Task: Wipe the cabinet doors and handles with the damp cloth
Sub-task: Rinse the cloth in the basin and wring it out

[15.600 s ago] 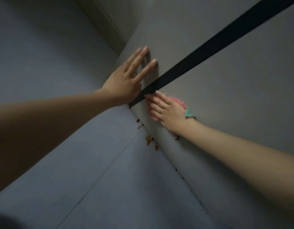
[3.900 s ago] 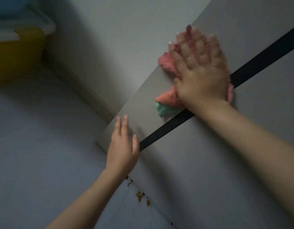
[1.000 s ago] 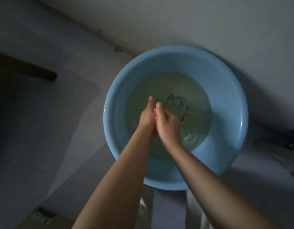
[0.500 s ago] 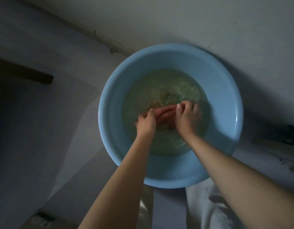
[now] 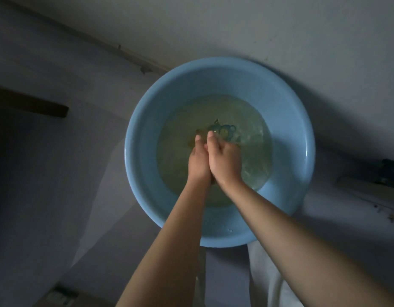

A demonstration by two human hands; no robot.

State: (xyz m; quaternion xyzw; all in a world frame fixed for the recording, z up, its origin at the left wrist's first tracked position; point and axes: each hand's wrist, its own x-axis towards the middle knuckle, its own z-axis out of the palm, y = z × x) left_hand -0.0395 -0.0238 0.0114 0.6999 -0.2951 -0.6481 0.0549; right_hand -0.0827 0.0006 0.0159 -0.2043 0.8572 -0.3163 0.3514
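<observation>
Rinse step: left hand (image 5: 199, 161) and right hand (image 5: 224, 160) pressed together over basin (image 5: 142, 138) water, cloth unseen, grip unclear; next wring, return to cabinet

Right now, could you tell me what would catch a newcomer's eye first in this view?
The big blue basin at the centre, part-filled with cloudy yellowish water. Over it, the left hand and right hand are pressed together; whether they hold the cloth cannot be told. A dark bar juts in from the left edge.
</observation>
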